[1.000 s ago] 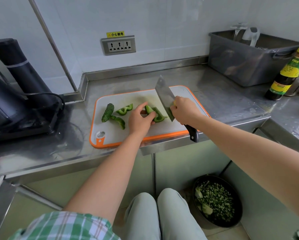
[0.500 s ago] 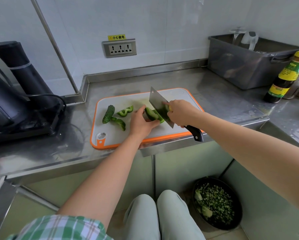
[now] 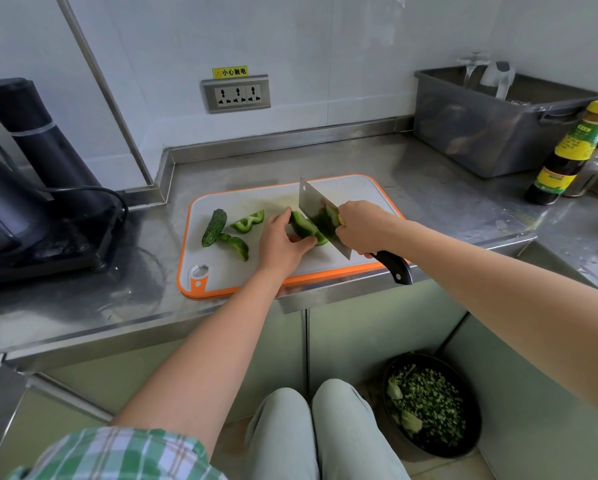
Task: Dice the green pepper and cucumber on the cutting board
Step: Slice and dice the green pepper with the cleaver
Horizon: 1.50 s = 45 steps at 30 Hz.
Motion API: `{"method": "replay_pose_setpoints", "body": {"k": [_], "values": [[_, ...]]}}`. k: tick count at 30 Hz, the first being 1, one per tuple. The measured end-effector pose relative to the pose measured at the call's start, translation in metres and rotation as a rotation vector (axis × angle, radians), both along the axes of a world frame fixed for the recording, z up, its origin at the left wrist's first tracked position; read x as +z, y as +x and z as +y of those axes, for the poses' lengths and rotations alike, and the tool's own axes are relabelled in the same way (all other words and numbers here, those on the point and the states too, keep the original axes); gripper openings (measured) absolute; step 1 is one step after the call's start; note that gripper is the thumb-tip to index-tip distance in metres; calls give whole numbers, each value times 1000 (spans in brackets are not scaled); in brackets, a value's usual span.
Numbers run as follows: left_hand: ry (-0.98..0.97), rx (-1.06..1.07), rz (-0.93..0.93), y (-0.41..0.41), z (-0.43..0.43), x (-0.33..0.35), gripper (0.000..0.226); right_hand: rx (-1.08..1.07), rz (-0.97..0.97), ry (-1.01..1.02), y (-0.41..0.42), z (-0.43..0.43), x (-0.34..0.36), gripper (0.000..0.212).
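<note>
Left hand (image 3: 279, 244) grip clamped on pepper piece (image 3: 302, 229), mid cutting board (image 3: 228, 271). Right hand (image 3: 363, 226) grip closed round knife (image 3: 313, 206) handle, blade slanted across the right end of that same piece, close beside the left fingers. Cucumber (image 3: 214, 227) lies uncut on the board's left side, touching front pepper strip (image 3: 238, 244); back pepper strip (image 3: 247, 221) just beside it. Board sits at the front edge of the steel counter (image 3: 429, 188). Grey tub (image 3: 491, 140) back right, bottle (image 3: 567, 157) next to it, black appliance (image 3: 31, 188) left, bowl (image 3: 429, 407) of chopped greens on the floor
</note>
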State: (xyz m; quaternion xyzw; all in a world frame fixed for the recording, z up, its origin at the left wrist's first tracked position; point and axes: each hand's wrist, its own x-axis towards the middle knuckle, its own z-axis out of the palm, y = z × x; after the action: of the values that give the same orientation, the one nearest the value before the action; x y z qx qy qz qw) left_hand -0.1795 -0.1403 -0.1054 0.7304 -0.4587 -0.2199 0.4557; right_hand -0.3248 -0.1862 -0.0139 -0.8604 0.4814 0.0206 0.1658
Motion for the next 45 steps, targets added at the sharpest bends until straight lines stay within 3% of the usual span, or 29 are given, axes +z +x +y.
{"method": "replay_pose_setpoints", "body": {"k": [7,19,22,26,31,36,45], "values": [[1,-27,-39,4,-3,-3,80,20,56,-16,7,-1,0,10],[-70,-14,20,5,1,-5,74,-40,-22,-118,23,-4,-19,14],[-93,-2,0,4,3,-7,73,-72,-97,-102,19,-10,-23,4],[-107,6,-9,4,2,-8,73,-122,-207,-81,2,-18,-18,9],[-97,2,2,4,1,-9,78,-33,-112,-42,0,-9,2,10],[-112,-36,-40,6,0,-11,57,-10,-27,-27,6,2,-3,16],[-131,-56,-43,8,-1,-13,34,6,33,-48,14,9,-1,5]]}}
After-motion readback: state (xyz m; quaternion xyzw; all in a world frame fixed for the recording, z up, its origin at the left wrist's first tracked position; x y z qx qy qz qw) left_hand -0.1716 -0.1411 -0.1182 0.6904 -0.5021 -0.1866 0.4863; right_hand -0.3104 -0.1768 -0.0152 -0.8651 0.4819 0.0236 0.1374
